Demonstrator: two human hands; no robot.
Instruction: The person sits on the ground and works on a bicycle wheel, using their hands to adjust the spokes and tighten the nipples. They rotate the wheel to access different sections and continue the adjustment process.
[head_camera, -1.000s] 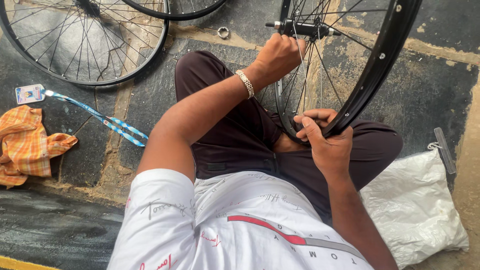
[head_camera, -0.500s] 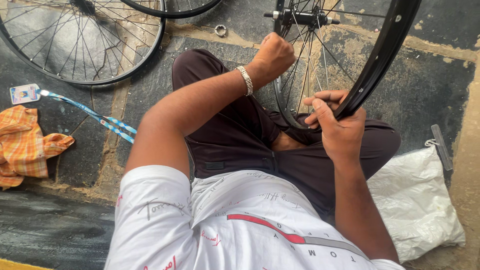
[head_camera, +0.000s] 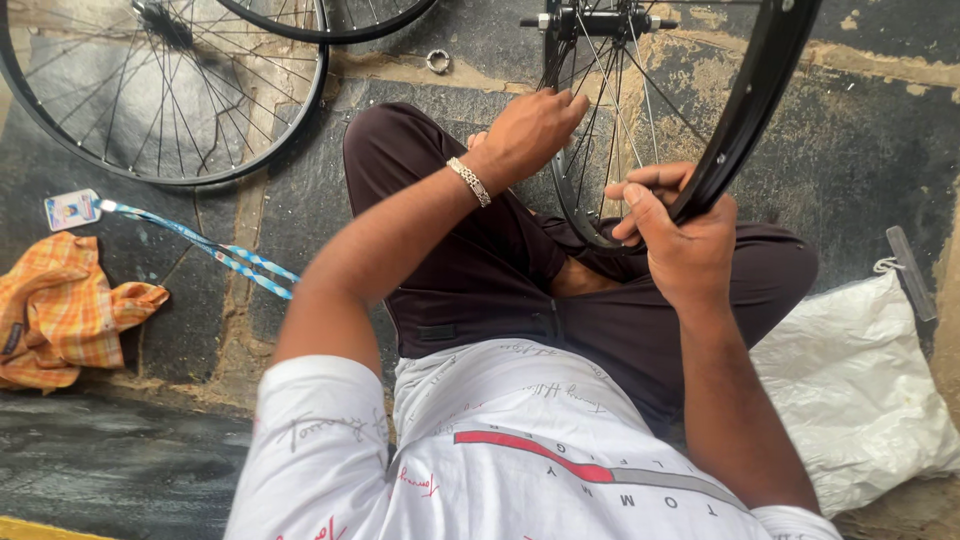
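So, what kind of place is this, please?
Probably a bicycle repair spot on the ground: a black spoked wheel rim held over the lap, another spoked bicycle wheel lying on the worn stone floor.

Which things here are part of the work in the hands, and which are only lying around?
In use: bicycle wheel rim, its spokes, hub axle, left hand, right hand.
Lying about: second wheel, orange cloth, lanyard, metal ring, white sack.
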